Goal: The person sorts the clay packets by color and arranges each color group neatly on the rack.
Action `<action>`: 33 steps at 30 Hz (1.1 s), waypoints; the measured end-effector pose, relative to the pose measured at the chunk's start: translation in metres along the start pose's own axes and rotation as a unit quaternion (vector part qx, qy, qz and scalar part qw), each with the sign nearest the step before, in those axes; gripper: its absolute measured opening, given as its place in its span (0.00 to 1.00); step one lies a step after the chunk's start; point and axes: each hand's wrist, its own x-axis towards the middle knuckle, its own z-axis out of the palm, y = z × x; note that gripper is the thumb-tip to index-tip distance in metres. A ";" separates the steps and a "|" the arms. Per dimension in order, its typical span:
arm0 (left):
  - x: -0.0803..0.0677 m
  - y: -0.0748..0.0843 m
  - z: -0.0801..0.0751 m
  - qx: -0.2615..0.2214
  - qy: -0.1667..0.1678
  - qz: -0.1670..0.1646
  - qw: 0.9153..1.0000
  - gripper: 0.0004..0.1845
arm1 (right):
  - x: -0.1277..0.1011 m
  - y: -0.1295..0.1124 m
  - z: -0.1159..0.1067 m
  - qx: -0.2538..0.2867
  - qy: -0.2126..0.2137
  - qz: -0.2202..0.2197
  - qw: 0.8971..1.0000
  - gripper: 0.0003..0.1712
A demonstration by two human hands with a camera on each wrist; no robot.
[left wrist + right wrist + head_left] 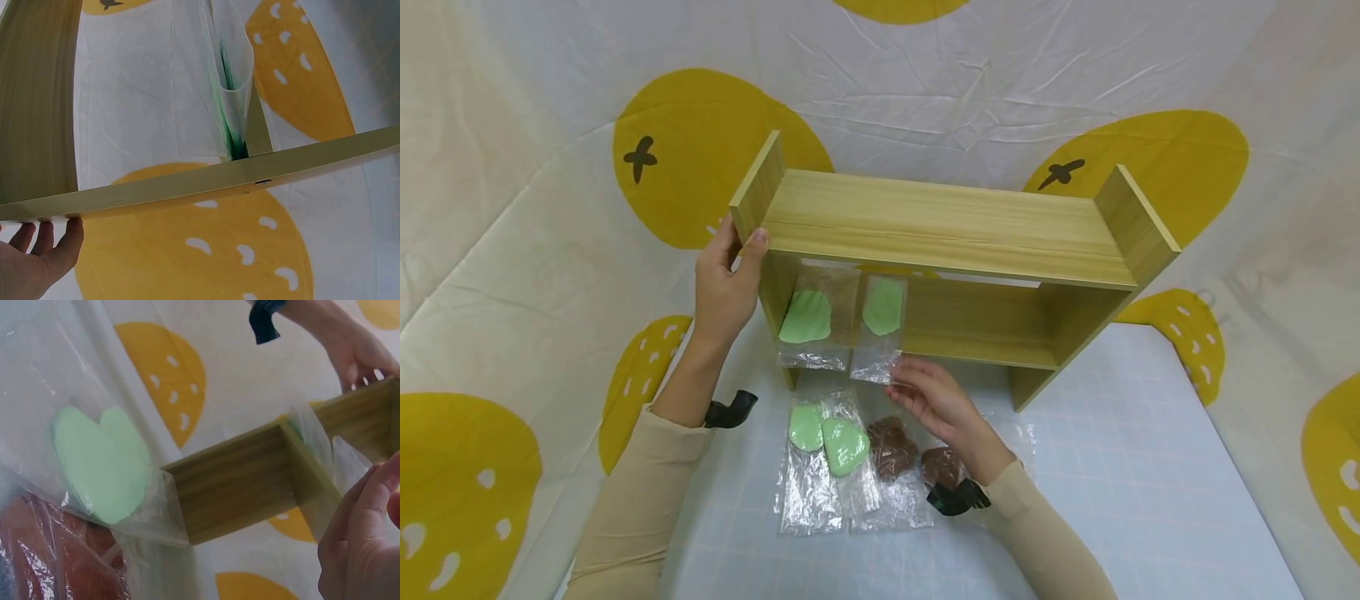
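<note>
My left hand grips the left side panel of a wooden shelf, thumb at its front edge. The left wrist view shows the fingers of this hand against the panel's outer face. With its fingertips, my right hand pinches the lower right corner of a clear plastic bag holding a flat light-green piece. This bag stands at the lower board's front. To its left, another clear bag with a green piece leans in the shelf's left corner.
In front of the shelf, on a pale table covering, lie clear bags with green pieces and bags with brown pieces. My right forearm partly covers one brown piece. A white cloth with yellow shapes hangs behind.
</note>
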 end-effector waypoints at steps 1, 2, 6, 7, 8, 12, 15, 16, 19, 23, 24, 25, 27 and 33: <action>0.000 0.000 0.000 -0.001 0.000 0.001 1.000 0.22 | -0.002 0.000 0.000 0.001 0.003 -0.001 1.000 0.05; 0.000 0.000 0.000 -0.002 0.000 0.001 1.000 0.22 | -0.004 0.000 -0.001 0.000 0.005 -0.002 1.000 0.06; -0.001 0.001 0.000 -0.004 0.000 0.001 1.000 0.22 | -0.013 0.001 -0.002 -0.013 -0.010 -0.005 1.000 0.06; -0.001 0.001 0.000 -0.004 0.000 0.001 1.000 0.22 | -0.015 0.001 -0.002 -0.018 -0.018 -0.003 1.000 0.06; -0.001 0.001 0.000 -0.005 0.000 0.001 1.000 0.22 | -0.016 0.001 -0.003 -0.020 -0.026 -0.002 0.999 0.06; -0.001 0.002 0.000 -0.006 0.001 0.001 1.000 0.21 | -0.020 0.003 -0.003 -0.022 -0.046 0.003 0.999 0.07; -0.001 0.002 0.000 -0.007 0.003 0.003 1.000 0.21 | -0.019 0.004 -0.003 -0.017 -0.048 -0.001 0.999 0.08; -0.001 0.002 0.000 -0.007 0.002 0.004 1.000 0.21 | -0.018 0.004 -0.003 -0.017 -0.049 -0.003 0.999 0.08; 0.000 0.003 0.000 -0.009 0.003 0.007 1.000 0.21 | -0.016 0.002 -0.002 -0.012 -0.047 -0.005 0.999 0.07; 0.000 0.003 0.001 -0.009 0.003 0.008 1.000 0.21 | -0.012 0.001 -0.003 -0.001 -0.046 -0.006 0.999 0.07; 0.000 0.003 0.001 -0.009 0.002 0.006 1.000 0.21 | -0.011 0.001 -0.003 0.001 -0.047 -0.007 0.999 0.07; 0.000 0.003 0.001 -0.009 0.002 0.006 1.000 0.21 | -0.011 0.001 -0.003 0.002 -0.048 -0.008 0.999 0.06; 0.000 0.002 0.000 -0.010 0.001 0.005 1.000 0.21 | -0.010 0.001 -0.004 0.002 -0.047 -0.009 0.999 0.07; 0.000 0.001 0.000 -0.013 0.002 0.006 1.000 0.21 | -0.011 0.005 -0.008 -0.013 -0.048 -0.004 0.999 0.06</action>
